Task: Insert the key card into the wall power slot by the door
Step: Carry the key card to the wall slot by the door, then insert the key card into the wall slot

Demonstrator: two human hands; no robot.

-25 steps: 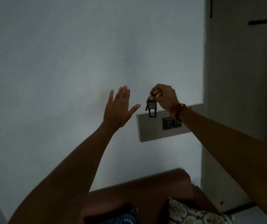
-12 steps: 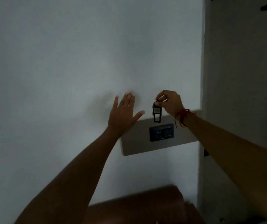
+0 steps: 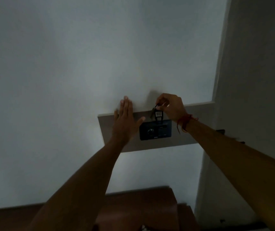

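Left hand [image 3: 125,120] flat, right hand [image 3: 171,106] seemingly pinched

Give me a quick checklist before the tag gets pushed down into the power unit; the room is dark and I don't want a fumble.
1. Key tag gripped: ok, pinched from above by the right hand.
2. Tag over the dark power unit: ok, its lower end hangs at the unit's top edge.
3. Tag lined up with the slot: cannot tell, the slot opening is lost in the dark.
4. Left hand out of the way: ok, open and flat on the wall panel, left of the unit.
5. Tag already seated: not ok, most of it shows above the unit.
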